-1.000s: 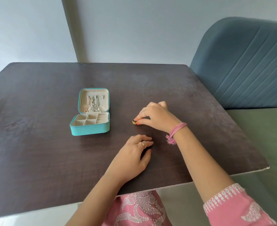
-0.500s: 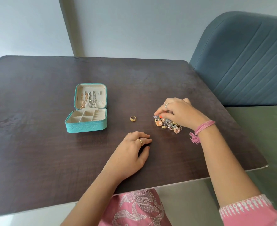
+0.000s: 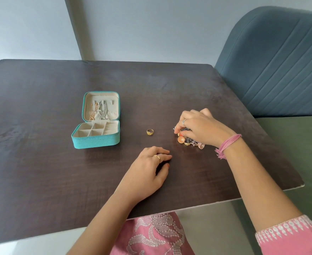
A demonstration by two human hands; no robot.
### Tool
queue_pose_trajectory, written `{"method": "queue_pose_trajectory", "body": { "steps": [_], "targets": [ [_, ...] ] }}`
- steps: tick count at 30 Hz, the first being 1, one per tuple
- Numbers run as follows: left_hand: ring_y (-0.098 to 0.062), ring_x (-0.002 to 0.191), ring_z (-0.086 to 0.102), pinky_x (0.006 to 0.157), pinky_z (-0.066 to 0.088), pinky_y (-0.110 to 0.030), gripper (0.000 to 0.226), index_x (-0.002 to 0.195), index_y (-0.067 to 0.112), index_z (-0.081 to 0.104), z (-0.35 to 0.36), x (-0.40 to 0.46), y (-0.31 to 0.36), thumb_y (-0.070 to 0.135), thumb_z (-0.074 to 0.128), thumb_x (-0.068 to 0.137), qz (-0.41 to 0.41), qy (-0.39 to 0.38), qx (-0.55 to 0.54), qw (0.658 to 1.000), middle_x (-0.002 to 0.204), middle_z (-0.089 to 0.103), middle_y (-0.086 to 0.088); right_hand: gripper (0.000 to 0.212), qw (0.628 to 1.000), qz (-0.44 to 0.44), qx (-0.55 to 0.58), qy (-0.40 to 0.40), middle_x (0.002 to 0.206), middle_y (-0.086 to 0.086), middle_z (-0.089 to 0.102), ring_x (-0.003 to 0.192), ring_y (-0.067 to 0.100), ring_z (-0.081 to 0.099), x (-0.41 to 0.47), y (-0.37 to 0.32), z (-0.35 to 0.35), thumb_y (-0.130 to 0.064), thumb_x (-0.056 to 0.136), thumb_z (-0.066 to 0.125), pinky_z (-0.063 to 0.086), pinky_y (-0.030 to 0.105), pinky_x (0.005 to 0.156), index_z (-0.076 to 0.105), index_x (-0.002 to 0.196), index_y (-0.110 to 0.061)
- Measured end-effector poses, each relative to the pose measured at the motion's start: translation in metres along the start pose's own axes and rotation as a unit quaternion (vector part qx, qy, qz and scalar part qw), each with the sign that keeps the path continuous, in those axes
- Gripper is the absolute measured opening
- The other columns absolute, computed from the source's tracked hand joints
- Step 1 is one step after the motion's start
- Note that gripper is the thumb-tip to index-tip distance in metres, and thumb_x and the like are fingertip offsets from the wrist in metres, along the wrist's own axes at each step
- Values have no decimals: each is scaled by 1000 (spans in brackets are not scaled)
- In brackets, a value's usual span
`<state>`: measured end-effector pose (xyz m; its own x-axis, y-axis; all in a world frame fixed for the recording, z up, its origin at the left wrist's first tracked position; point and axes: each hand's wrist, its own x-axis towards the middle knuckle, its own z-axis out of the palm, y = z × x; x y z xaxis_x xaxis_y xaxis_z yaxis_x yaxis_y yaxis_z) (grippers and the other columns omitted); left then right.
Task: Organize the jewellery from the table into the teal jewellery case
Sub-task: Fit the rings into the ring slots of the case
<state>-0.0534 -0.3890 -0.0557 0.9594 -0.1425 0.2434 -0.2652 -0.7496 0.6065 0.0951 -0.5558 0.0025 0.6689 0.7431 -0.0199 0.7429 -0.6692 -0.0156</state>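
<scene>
The teal jewellery case [image 3: 96, 141] lies open on the dark table [image 3: 41, 172], left of centre. Chains hang inside its lid, and the cream compartments of its base look bare. A gold ring [image 3: 150, 131] lies alone on the table, right of the case. Further right is a small heap of jewellery [image 3: 190, 141] with pink and gold domed pieces. My right hand [image 3: 201, 127] is on top of that heap, its fingertips pinching at a piece. My left hand [image 3: 147, 170] rests on the table near me, fingers loosely curled, holding nothing.
A blue-grey padded chair [image 3: 272, 67] stands at the table's right side. The table's near edge [image 3: 206, 205] runs just in front of my lap. A grey wall is behind the table.
My right hand let go of the gold ring, left it on the table, and moved right onto the heap of jewellery. The left hand stayed still.
</scene>
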Motion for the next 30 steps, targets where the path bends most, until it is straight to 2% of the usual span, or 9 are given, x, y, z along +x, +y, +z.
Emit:
{"method": "queue_pose_trajectory", "body": {
  "steps": [4,7,8,10,12,15,19,26,30],
  "targets": [
    [-9,108,53,91,23,2,26,115,20,68,0,6,0,18,58,90,-38,21,-32,999,116,62,8,14,995,42,87,7,101,-14,51,82,1,47,-8,7,-4,-28,93,56,28,33,95,65,101,-34],
    [-4,102,55,91,38,-9,27,116,22,66,-2,19,5,16,58,90,-82,26,-87,992,112,62,9,11,972,82,210,67,89,-13,58,69,-3,54,-17,13,-4,-21,88,64,36,9,76,68,95,-29],
    [-2,101,57,90,42,-10,28,117,21,65,-2,24,7,15,58,90,-100,26,-116,988,112,63,8,12,958,105,252,92,83,-12,60,66,-5,55,-19,14,-3,-19,87,65,38,6,68,68,94,-29],
    [0,98,60,89,45,-11,29,117,19,64,-1,33,13,13,58,90,-127,28,-163,978,113,64,6,15,921,145,337,132,78,-12,66,67,-5,59,-24,15,0,-16,85,68,44,8,68,68,91,-29],
    [-1,96,61,89,48,-15,27,115,20,64,3,40,17,13,58,90,-142,35,-186,972,111,65,6,17,894,160,387,156,82,-9,71,75,2,66,-27,15,5,-12,83,69,52,18,76,70,90,-28],
    [2,88,61,83,49,-13,21,109,22,65,7,45,20,15,59,90,-155,52,-216,963,100,66,11,17,875,169,419,174,81,-3,73,78,9,70,-30,13,11,-10,80,72,55,23,76,71,90,-25],
    [2,83,63,77,47,-8,14,104,27,65,8,46,20,24,63,91,-160,73,-251,952,90,66,19,18,856,151,455,192,80,-4,73,75,10,71,-34,1,8,-7,78,74,53,19,71,72,88,-22],
    [-5,90,68,85,53,-26,24,104,22,70,3,42,18,36,68,86,-171,88,-348,918,93,74,8,16,884,83,408,213,83,-3,72,75,6,70,-37,-31,15,-11,80,75,57,21,71,72,96,-16],
    [-11,80,68,80,55,-28,20,99,14,72,1,38,14,28,71,84,-189,108,-397,891,85,74,-3,20,884,63,385,257,83,-7,71,78,4,69,-37,-42,24,-9,81,74,56,19,73,69,99,-15]
  ]
}}
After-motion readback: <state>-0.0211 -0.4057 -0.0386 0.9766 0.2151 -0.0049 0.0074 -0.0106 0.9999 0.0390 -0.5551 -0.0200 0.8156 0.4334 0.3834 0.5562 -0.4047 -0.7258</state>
